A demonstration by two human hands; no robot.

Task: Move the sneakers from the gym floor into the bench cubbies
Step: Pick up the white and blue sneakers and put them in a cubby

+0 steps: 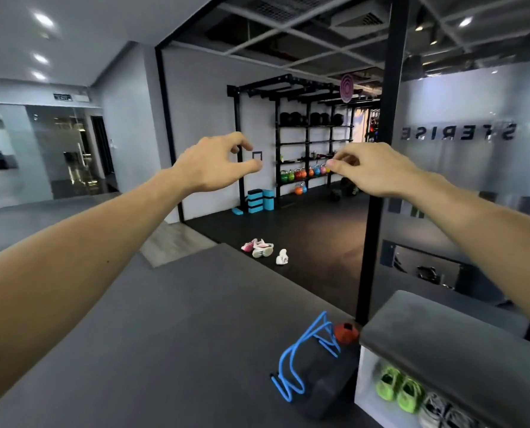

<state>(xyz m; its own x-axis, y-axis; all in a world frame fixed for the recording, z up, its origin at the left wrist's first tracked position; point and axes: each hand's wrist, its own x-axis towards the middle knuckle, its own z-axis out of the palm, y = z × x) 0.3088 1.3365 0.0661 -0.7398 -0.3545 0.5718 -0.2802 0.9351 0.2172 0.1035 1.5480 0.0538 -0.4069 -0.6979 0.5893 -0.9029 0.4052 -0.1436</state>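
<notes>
Both arms reach forward at chest height; the left hand [214, 163] has its fingers loosely curled with thumb and forefinger apart, holding nothing; the right hand [372, 169] is likewise loosely curled and holds nothing.

Well ahead, on the dark gym floor [304, 236], lie the loose sneakers: a pink one [249, 244] touching a white one tipped on its side [263, 249], and a smaller white one [282, 257] just beside them to the right; they sit just past the edge where the grey floor [165, 335] meets the darker mat.

At the lower right stands the bench [443, 329] with a grey padded top; its white cubby holds a pair of green sneakers [399, 392], and grey sneakers [436, 410] sit next to them on the right.

Between the person and the loose sneakers, just left of the bench, stands a blue wire rack [304, 356] with a dark block under it and a red ball-like thing [346, 333] behind it; a black post [381, 180] rises beside the bench, edging a frosted glass panel [474, 156] with mirrored lettering.

Against the far wall stands a black storage rack [313, 134] with dark balls on top and coloured kettlebells [304, 174] lower down; teal step blocks [259, 200] are stacked at its left foot.
</notes>
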